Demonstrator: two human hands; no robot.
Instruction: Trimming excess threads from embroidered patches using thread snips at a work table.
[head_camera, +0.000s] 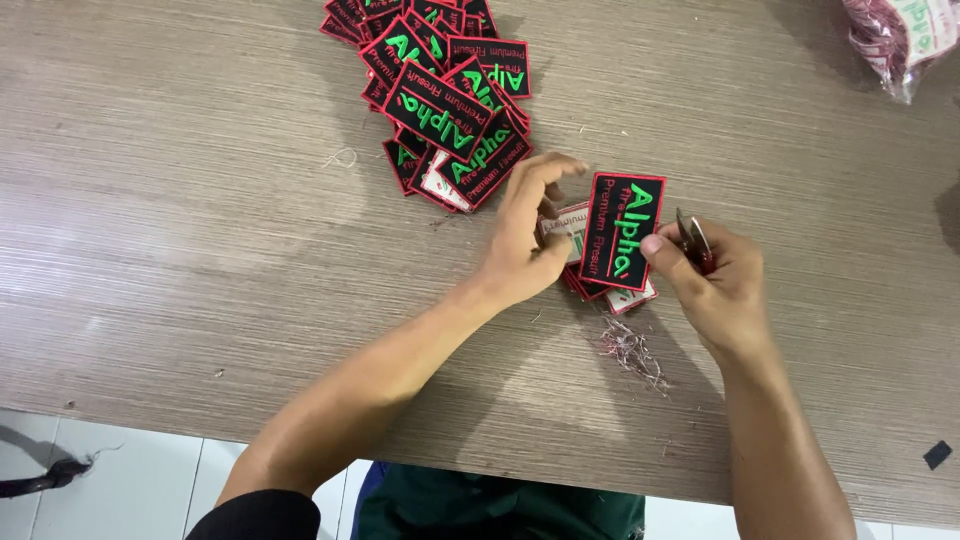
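Head view: your right hand (715, 285) pinches black embroidered patch (621, 231) by edge, thread snips (692, 240) tucked in same palm, probably kept ready. Your left hand (528, 235), fingers curled, rests on small patch stack (590, 285) beneath. Trimmed threads (632, 352) lie near. Bigger patch pile (445, 100) farther back. Grey wood-grain bench (200, 200); white tiled floor (150, 480) below.

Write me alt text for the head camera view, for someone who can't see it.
Two bare hands work over a grey wood-grain table: the right hand holds a black rectangular embroidered patch with red border and green lettering plus small metal snips, while the left hand touches a small stack of patches beneath. A heap of matching patches lies beyond, and red thread trimmings lie nearer.
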